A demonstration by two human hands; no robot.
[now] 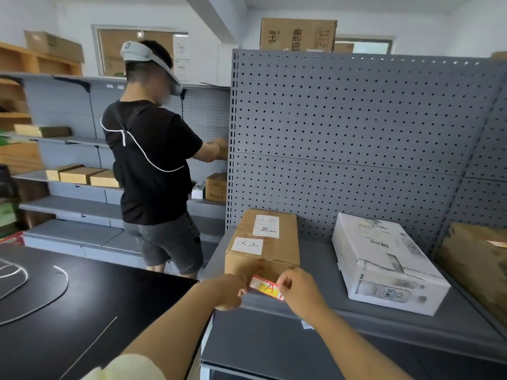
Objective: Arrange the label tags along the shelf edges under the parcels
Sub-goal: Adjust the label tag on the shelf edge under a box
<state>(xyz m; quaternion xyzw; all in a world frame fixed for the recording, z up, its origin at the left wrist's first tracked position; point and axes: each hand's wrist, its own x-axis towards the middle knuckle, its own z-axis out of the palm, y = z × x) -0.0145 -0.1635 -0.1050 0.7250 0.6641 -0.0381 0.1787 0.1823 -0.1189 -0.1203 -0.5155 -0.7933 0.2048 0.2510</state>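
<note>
Both forearms reach up from the bottom of the view and meet just in front of the brown parcel, which serves as the landmark here. The left hand sits at the parcel's lower left corner, knuckles up and fingers curled, pinching the left end of the label tag. The right hand is at the parcel's lower right, with thumb and forefinger nipping the tag's right end.

The tag (red border, yellow centre, a red mark I cannot read) lies directly below the parcel's front face, against the shelf edge, and slopes slightly down toward the right.

To the right of the parcel, on the same shelf, lies a white box, and beyond it a brown wrapped parcel. Behind the parcel rises the grey pegboard. To the left of it stands another person facing other shelves, and nearer lies a black table.
</note>
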